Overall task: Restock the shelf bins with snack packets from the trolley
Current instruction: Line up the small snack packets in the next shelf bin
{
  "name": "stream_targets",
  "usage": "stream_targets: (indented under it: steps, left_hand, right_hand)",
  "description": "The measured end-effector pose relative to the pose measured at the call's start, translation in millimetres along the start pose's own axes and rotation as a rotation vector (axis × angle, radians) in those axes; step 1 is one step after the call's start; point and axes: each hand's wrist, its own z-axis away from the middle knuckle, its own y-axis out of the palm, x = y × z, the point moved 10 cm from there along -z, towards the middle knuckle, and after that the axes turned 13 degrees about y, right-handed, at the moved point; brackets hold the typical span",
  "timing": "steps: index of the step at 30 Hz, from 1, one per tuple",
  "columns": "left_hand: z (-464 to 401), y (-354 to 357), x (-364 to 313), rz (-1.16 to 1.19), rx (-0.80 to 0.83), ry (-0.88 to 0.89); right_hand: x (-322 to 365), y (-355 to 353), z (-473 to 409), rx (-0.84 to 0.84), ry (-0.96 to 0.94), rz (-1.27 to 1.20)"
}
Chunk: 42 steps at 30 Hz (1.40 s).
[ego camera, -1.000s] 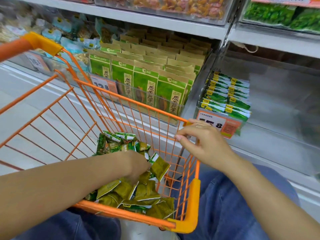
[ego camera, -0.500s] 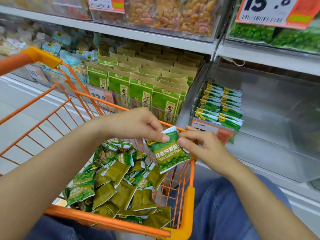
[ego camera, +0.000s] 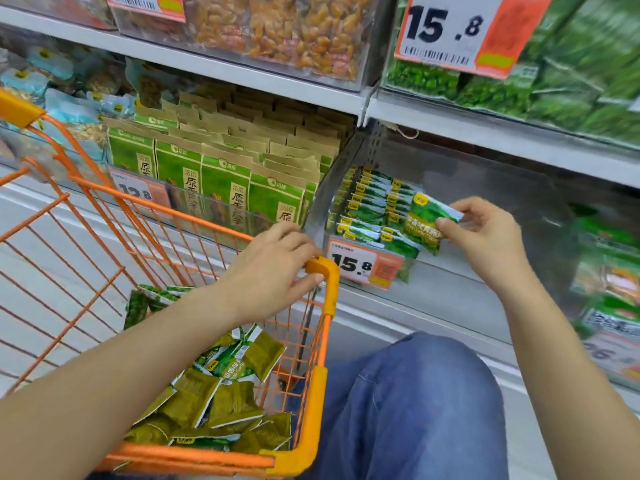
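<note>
R hand fingers pinch pea packet by bin stack; L hand relaxed over trolley w/ packets.

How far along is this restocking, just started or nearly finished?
Early to midway, I'd judge. Done: a few rows of green packets already stand in the clear bin. In hand: the right hand pinches one pea packet at the bin, while the left hand rests on the trolley. Left: a heap of packets in the trolley.

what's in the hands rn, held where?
Right hand pinches a green pea packet by its right edge. Left hand holds nothing, resting on the trolley corner.
</note>
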Motion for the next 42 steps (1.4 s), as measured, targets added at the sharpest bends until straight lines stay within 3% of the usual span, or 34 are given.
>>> stream_targets:
  steps: [7,11,13,16,18,22,25,28,35,38,42]
  left_hand:
    - [4.6,0.6,4.0,0.089,0.006,-0.050]
    - [5.9,-9.0,3.9,0.113,0.035,-0.033]
    - [9.9,-28.7,5.1,0.114,-0.016,-0.011]
    - [25.2,-48.8,14.7,0.220,-0.036,-0.061]
    - [39.7,-19.7,18.5,0.309,0.247,-0.110]
    - [98.2,69.8,2.9,0.336,0.994,-0.128]
    - [123.9,111.7,-10.0,0.176,1.194,-0.053]
    - [130.5,133.0,-19.1,0.001,1.205,0.052]
    - [134.0,142.4,-19.0,0.019,1.212,0.029]
    - [133.1,136.3,-16.6,0.268,1.201,-0.146]
    - [100.7,106.1,-2.1,0.785,0.954,-0.386]
  right_hand:
    - [-27.6,67.5,-7.0,0.379,0.170,0.491]
    - [-33.2,69.2,-2.3,0.442,0.308,0.348]
    - [-24.8,57.7,-3.4,0.317,0.216,0.478]
    - [17.9,34.3,14.0,-0.049,-0.052,0.616]
    - [48.4,42.7,41.8,-0.072,-0.212,0.445]
    - [93.7,100.0,106.6,0.192,-0.471,0.279]
    - [102.4,145.5,148.3,0.367,-0.605,0.315]
    - [101.6,160.7,160.7,0.421,-0.654,0.290]
    - [94.8,160.3,152.8,0.452,-0.619,0.205]
    - [92.7,157.4,149.3,0.441,-0.611,0.170]
    - [92.5,152.8,148.8,0.471,-0.574,0.057]
